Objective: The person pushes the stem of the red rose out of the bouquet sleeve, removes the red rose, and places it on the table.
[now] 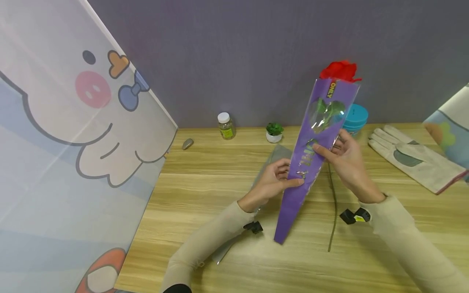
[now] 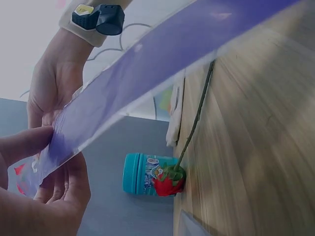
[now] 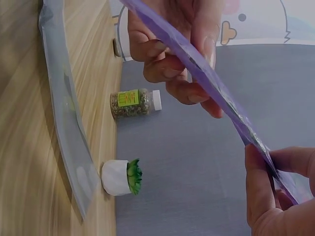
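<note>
A red artificial rose (image 1: pixel 339 71) sits inside a purple flower sleeve (image 1: pixel 307 134) with a clear heart-shaped window, its bloom showing at the wide top end. Both hands hold the sleeve above the table, tilted with its narrow tip toward me. My left hand (image 1: pixel 272 181) pinches its left edge at the lower half, thumb on the front. Higher up, my right hand (image 1: pixel 346 158) pinches the right edge between thumb and fingers. Under the sleeve lies a second rose, its red bloom (image 2: pixel 167 186) beside the turquoise jar and its thin stem (image 1: pixel 333 211) reaching toward me.
A grey flower sleeve (image 3: pixel 69 108) lies on the table by my left forearm. Along the back stand a jar of granules (image 1: pixel 226 127), a small potted plant (image 1: pixel 274 132) and a turquoise jar (image 1: pixel 355 118). A grey stone (image 1: pixel 187 143) is left, work gloves (image 1: pixel 414 156) right.
</note>
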### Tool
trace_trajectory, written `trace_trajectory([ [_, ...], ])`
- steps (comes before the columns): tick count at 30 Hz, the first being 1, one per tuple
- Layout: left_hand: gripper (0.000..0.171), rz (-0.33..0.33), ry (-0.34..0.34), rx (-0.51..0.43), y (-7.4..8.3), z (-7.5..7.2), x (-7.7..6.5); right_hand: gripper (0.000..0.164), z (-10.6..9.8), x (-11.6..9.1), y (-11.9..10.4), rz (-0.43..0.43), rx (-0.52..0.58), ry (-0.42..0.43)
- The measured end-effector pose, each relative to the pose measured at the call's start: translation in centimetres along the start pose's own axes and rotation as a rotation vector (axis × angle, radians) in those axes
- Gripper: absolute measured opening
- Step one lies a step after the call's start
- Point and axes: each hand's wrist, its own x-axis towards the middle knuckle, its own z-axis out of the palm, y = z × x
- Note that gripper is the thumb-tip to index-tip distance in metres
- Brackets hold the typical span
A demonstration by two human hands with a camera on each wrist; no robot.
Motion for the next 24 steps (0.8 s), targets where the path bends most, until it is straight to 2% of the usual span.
trace_trajectory([
  [7,0.041,-0.003,0.015,-0.019,-0.3,0.3,0.0,0.048,0.0,-0.2,0.6,-0.018,-0.004,-0.004],
  [14,0.041,-0.01,0.006,-0.032,-0.8,0.4,-0.1,0.051,-0.1,-0.4,0.8,0.008,-0.011,-0.003],
  [24,0.042,-0.026,0.001,-0.041,-1.3,0.4,-0.4,0.059,-0.2,-0.9,1.0,0.006,-0.142,-0.013],
])
